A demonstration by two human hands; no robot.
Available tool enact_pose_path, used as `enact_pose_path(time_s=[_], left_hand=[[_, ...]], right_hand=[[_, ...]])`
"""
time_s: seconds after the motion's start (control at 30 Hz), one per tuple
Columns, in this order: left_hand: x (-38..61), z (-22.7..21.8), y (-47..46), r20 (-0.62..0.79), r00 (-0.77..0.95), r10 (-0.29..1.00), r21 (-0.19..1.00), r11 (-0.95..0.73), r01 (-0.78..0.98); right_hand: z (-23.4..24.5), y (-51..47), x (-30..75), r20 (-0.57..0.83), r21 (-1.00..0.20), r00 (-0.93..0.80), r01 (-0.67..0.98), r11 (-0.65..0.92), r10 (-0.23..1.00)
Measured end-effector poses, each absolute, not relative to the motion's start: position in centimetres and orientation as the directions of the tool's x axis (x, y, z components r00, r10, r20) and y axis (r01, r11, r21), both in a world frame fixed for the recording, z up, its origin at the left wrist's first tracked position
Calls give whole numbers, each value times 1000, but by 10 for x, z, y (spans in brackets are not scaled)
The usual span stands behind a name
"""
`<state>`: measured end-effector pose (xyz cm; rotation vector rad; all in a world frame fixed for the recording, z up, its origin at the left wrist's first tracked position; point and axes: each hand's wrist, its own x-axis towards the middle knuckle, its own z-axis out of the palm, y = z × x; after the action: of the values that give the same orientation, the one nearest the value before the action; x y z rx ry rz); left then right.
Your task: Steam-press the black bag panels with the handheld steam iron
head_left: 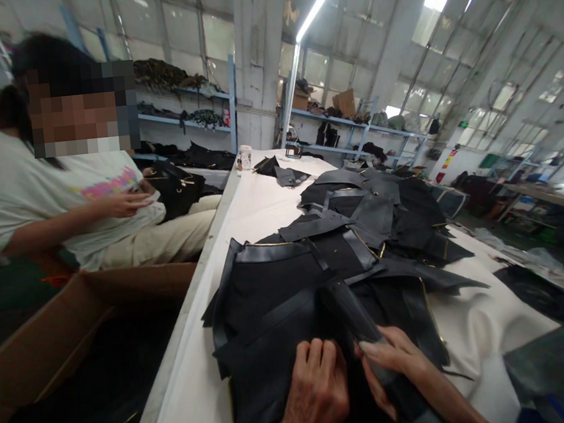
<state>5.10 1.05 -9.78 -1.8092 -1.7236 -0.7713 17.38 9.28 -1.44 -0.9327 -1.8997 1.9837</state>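
Note:
My left hand (316, 391) is closed, its curled fingers gripping a black fabric piece (270, 345) near the table's close edge. Just beside it, my right hand (393, 360) is wrapped round a long, smooth black strip (354, 311), thumb on top. The strip looks like folded leather, though its exact kind is unclear. Its near end runs down out of the picture. Under and beyond both hands lie black panels with leather trim and gold zippers (275, 243). The fingertips of the left hand are hidden.
A pale-topped table (246, 208) carries a heap of black cut pieces (376, 209). To the left stands an open cardboard box (139, 282) with black material inside. A seated person (111, 195) is beyond it. Loaded shelves (187, 111) line the wall.

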Motion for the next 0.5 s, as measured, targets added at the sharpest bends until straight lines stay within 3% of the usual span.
enact_pose_path(time_s=[0.5], left_hand=[[52,-94,5,594,37,804,-50,-9,999]], right_hand=[[8,103,182,-83,-996,-813,59,-61,576]])
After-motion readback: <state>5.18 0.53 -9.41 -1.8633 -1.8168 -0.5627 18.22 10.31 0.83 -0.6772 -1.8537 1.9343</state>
